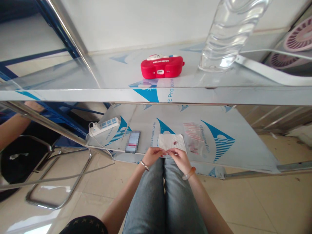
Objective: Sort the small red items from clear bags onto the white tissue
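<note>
While hands pinch: tissue (pixel 171 142) | plastic bag (pixel 194 138) beside | power strip (pixel 104 126) left

We have one view, worn on the head: it looks forward and down, close over the knees, hands (pixel 168 155) and lower shelf (pixel 243 152)
</note>
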`<state>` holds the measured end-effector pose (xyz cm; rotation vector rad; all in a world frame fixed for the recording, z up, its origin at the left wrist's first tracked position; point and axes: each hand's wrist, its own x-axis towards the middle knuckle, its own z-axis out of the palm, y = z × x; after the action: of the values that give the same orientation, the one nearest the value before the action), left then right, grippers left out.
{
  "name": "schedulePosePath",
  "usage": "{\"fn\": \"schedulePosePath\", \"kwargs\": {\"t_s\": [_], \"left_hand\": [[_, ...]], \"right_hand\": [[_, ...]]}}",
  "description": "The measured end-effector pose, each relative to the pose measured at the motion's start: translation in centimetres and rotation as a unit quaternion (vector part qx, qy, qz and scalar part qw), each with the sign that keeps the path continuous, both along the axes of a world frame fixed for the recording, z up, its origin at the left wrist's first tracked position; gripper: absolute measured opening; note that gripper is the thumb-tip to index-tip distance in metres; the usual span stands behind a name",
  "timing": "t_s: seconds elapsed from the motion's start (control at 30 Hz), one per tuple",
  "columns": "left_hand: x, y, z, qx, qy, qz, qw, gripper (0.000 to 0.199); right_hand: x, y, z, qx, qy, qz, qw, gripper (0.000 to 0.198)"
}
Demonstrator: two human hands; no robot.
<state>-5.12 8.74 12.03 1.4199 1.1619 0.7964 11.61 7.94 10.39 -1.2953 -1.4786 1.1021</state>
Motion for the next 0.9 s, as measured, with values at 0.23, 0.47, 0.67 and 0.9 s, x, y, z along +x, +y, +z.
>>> {"fn": "schedulePosePath", "kwargs": {"t_s": [0.23,0.47,0.67,0.9], "left_hand": [[0.0,0.1,-0.1,-0.005,0.039,0.024,0.999,0.023],[-1.7,0.0,-1.1,-0.006,0.064,-0.035,0.997,0.021],[-2.3,-0.7,-2.0,-0.028,0.090,-0.033,0.995,0.024],[-3.4,-0.8,-2.9,-0.085,0.063,-0.006,0.994,0.023]], "right_hand": [[-0.8,-0.2,-0.3,0.018,-0.017,-0.028,0.999,0.029],[-0.5,-0.4,-1.2,-0.033,0.019,0.064,0.997,0.032],[-0.7,-0.5,-2.9,-0.080,0.072,0.114,0.988,0.036],[-3.0,-0.4,-4.2,-0.137,0.133,0.088,0.978,0.034]]}}
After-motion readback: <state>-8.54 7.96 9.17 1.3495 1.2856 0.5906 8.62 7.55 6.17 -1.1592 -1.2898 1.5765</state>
